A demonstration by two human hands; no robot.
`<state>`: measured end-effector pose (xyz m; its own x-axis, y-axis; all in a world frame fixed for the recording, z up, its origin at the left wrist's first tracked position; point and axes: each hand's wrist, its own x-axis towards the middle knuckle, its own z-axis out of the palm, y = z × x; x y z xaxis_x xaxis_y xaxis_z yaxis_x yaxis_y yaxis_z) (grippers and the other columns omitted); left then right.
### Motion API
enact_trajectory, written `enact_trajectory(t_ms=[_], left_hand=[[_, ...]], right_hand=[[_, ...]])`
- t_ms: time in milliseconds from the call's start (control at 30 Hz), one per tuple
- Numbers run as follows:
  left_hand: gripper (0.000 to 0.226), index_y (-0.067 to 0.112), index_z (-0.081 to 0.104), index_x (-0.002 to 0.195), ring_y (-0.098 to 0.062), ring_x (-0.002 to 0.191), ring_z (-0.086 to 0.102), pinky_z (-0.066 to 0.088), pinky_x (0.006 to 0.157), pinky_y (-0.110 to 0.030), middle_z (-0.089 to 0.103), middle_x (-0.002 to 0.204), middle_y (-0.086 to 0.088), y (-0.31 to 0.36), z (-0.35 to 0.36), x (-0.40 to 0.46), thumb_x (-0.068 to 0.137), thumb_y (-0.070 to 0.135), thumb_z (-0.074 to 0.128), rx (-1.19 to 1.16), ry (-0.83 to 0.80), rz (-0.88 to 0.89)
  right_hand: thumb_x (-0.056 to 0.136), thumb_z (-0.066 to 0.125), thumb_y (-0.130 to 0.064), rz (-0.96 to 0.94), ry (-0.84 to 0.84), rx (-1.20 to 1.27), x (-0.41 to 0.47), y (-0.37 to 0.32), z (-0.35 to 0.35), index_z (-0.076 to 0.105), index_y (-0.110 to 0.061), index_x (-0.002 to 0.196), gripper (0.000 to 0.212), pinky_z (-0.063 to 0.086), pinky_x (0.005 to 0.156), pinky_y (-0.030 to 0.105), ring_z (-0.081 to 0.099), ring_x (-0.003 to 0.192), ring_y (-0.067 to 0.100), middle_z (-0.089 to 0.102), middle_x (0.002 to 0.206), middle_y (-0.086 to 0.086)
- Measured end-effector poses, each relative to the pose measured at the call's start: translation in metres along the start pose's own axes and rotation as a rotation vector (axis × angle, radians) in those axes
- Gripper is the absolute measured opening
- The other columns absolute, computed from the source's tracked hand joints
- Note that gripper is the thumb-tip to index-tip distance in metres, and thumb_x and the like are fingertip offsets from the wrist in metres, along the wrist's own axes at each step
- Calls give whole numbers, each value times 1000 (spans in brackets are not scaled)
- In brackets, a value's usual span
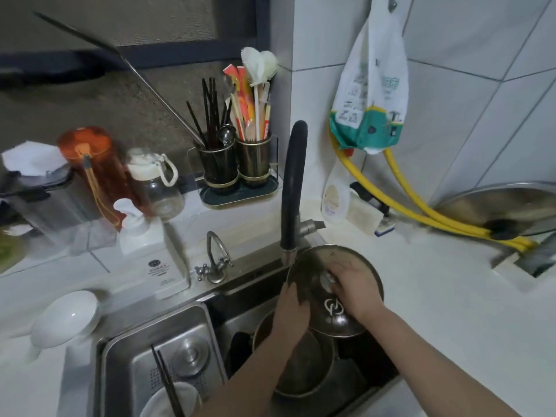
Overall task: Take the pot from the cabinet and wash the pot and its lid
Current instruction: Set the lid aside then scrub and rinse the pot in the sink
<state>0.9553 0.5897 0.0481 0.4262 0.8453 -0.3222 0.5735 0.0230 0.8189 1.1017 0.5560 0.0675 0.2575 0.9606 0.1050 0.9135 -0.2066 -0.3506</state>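
A round glass pot lid with a metal rim is held tilted over the sink, under the black faucet. My left hand grips the lid's left edge. My right hand lies on the lid's face, fingers curled round something small and pale at its middle; I cannot tell what it is. Below the lid, the metal pot sits in the sink basin, partly hidden by my left forearm.
A steel drain tray with a small metal lid, chopsticks and a white bowl fills the sink's left half. On the counter: a white bowl, soap dispenser, bottles, utensil holder. A small tap, yellow hose and large lid stand right.
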Motion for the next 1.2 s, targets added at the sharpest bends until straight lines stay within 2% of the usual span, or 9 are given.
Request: enact_trajectory(t_ms=[233,333,467,733,867,900,967,1067,1200], left_hand=[[61,8,21,150,-26,147,14,14,121,-36,10,160,-13,41,46,21,94,11,44,35,-97,-11],[61,6,19,150,-26,147,15,14,118,-30,9,160,-12,51,63,35,95,15,45,65,-114,-12],[63,8,21,150,-24,142,27,20,118,-32,21,157,-9,58,83,50,93,16,47,136,-127,43],[64,10,22,149,-22,141,29,22,117,-27,22,156,-9,58,116,68,93,20,49,257,-165,91],[71,12,18,151,-22,142,27,24,119,-34,18,157,-9,49,128,74,91,28,54,304,-178,102],[71,11,17,151,-22,143,26,23,119,-33,16,158,-10,49,129,75,92,28,53,317,-172,110],[68,8,14,151,-23,145,21,17,120,-29,11,159,-12,52,128,74,95,24,49,354,-176,137],[67,5,5,151,-23,148,11,11,119,-26,-1,160,-12,46,133,79,99,21,43,371,-169,138],[68,5,1,151,-23,149,5,8,120,-27,-4,160,-14,40,136,80,99,22,42,408,-158,159]], right_hand=[[84,60,-2,53,-49,96,12,64,-20,59,-7,125,41,34,106,32,54,120,30,60,128,14],[85,58,-6,89,-86,95,18,90,-23,62,-8,117,33,42,97,33,58,111,29,64,120,11],[74,57,-3,127,-62,96,19,116,-20,65,-5,86,14,48,73,36,63,83,26,68,87,7],[75,48,-3,172,-52,175,25,149,-15,61,-2,77,13,40,69,31,55,75,22,62,79,7],[69,41,-12,136,-52,226,26,153,-15,49,-23,64,14,39,68,28,52,71,17,56,72,-1],[69,42,-11,133,-64,235,26,156,-12,54,-24,67,17,40,70,28,54,74,17,58,75,0],[74,50,-8,136,-61,208,27,160,-10,67,-10,84,20,42,76,28,60,85,21,67,88,7],[78,58,3,153,-52,182,28,167,-5,67,-5,97,23,42,81,28,61,96,27,68,100,11],[80,58,2,150,-58,149,29,167,-3,65,-8,108,31,37,88,24,58,107,28,66,111,11]])
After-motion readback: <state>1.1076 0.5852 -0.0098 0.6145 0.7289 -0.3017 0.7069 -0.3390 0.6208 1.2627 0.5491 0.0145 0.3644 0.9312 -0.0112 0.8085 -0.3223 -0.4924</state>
